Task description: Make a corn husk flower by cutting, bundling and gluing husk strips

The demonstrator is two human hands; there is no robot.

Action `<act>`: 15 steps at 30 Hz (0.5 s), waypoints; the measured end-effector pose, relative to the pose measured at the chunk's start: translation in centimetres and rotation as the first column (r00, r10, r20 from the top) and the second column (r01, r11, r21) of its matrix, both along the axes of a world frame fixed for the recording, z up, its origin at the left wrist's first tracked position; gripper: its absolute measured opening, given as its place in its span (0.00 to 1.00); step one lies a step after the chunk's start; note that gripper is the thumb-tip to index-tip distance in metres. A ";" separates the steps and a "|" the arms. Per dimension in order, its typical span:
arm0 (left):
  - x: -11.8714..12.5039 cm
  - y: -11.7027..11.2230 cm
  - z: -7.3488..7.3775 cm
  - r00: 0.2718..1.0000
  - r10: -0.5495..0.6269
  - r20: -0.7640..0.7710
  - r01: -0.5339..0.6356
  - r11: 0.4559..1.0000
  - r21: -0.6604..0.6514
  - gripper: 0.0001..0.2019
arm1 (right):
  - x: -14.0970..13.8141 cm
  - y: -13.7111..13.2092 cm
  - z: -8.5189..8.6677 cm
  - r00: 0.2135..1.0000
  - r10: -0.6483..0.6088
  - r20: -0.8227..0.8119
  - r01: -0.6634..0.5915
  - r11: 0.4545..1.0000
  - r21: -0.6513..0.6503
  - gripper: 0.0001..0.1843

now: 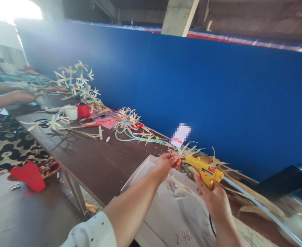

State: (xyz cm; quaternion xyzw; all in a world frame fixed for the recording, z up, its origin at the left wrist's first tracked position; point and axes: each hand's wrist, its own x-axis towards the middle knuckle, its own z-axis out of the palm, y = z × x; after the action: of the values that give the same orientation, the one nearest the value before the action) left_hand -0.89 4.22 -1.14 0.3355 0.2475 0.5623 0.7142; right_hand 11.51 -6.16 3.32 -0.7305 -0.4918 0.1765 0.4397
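Near the 5 o'clock part of the view, our right hand point(214, 197) grips a yellow glue gun point(204, 171), fingers clamped on its handle, nozzle aimed toward 10 o'clock. Our left hand point(166, 163) sits just beside the nozzle, fingers pinched together on a small straw piece point(178, 155); too small to tell its shape. Both hands hover over a shallow white tray point(151, 209) on the dark brown bench point(96, 161), with a few straw scraps point(176, 190) lying in it. A light-blue tube point(256, 202) runs from the gun area toward 4 o'clock. Behind the hands, at 3 o'clock, a heap of dried straw point(233, 175) lies along the bench against the blue wall panel point(217, 92).

Farther along the bench toward 10 o'clock we see a bundle of finished straw flowers point(127, 116) with light-blue stems, a red-handled tool point(94, 125), a red spool point(83, 110) just beside a white tape roll point(70, 112), and a taller bunch of straw flowers point(76, 80). At 9 o'clock another person's forearm point(9, 97) rests at the bench's far end. Low at 8 o'clock a red paper piece point(28, 175) lies near a black-and-white patterned cloth point(3, 144).
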 end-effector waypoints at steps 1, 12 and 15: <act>0.0 0.0 0.0 1.000 -0.001 0.002 0.001 1.000 -0.001 0.17 | 0.1 0.0 0.0 1.000 0.002 0.000 -0.002 1.000 -0.006 0.21; 0.1 0.1 0.0 1.000 0.024 0.001 -0.024 0.999 -0.035 0.18 | 0.6 0.2 -0.6 0.999 -0.032 -0.006 0.032 0.999 -0.011 0.23; 0.1 0.0 0.2 0.999 0.033 -0.006 -0.033 0.998 -0.048 0.17 | 0.8 0.4 -1.0 0.998 -0.048 -0.036 0.048 0.999 0.012 0.23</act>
State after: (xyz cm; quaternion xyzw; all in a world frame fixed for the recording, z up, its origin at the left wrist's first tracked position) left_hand -0.78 4.21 -0.96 0.3156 0.2684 0.5668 0.7121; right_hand 12.28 -5.72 2.35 -0.7359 -0.4673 0.1756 0.4574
